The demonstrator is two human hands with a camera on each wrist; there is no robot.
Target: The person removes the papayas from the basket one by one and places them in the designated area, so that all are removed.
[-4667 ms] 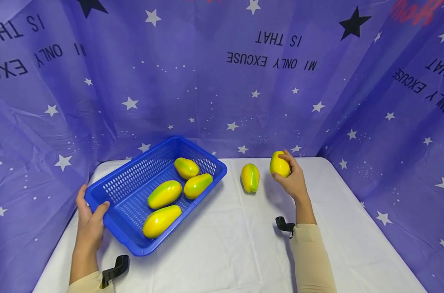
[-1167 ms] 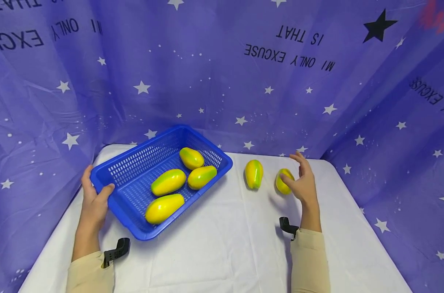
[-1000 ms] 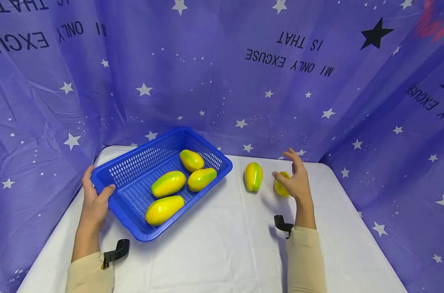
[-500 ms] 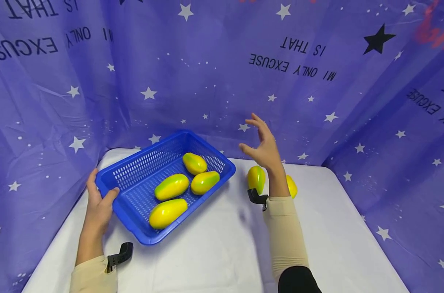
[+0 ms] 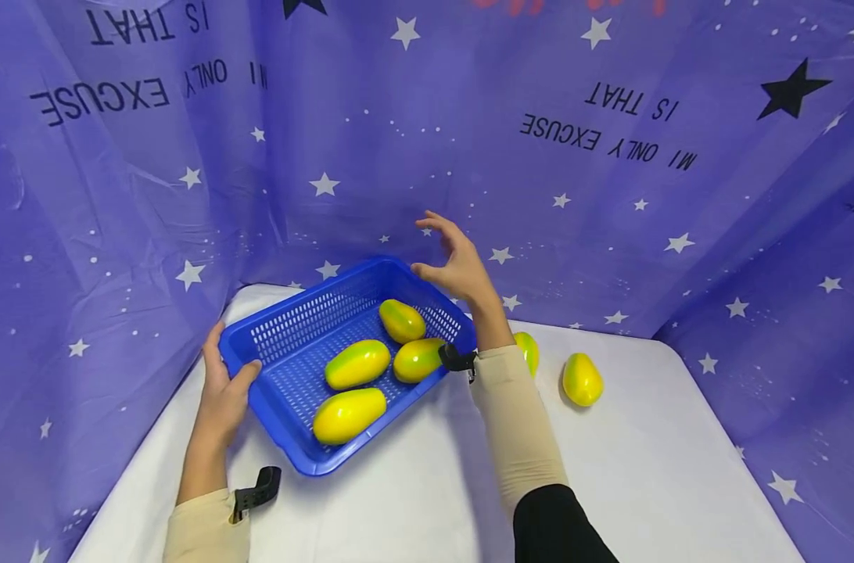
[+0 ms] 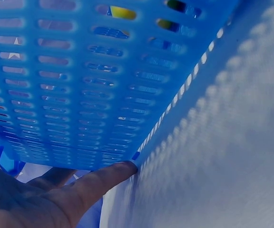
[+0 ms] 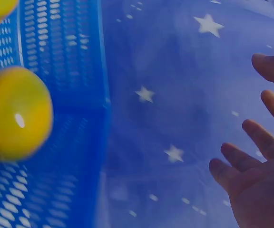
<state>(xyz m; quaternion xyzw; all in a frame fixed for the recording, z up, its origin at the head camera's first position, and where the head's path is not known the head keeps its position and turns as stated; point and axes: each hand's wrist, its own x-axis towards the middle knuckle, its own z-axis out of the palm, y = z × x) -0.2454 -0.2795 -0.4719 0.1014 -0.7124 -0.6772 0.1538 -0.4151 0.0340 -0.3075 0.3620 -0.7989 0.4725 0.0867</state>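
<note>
Head view: purple-blue fabric curtain point(image 5: 371, 195), printed with stars and lettering, hangs beyond the hands. 1 table point(image 5: 399, 504), covered in creased white cloth, lies beneath them. 1 blue basket point(image 5: 310, 317), rectangular and of slotted plastic, extends to the right of the left hand. 2 beige sleeves point(image 5: 518, 426) cover the forearms, which reach forward. Left hand point(image 5: 224, 397): grips the basket's left end, thumb over the rim. Right hand point(image 5: 464, 270): raised at the basket's far-right end, fingers spread, thumb well apart from them, holding nothing. 6 glossy, smooth, elongated yellow fruits, several marked green: 4 basket fruits point(image 5: 349, 417) lie right of the left hand; 2 table fruits point(image 5: 583, 380) lie right of the right hand, 1 partly hidden by the right forearm. 2 angled black wrist mounts point(image 5: 261, 486) project inward from the cuffs.
</note>
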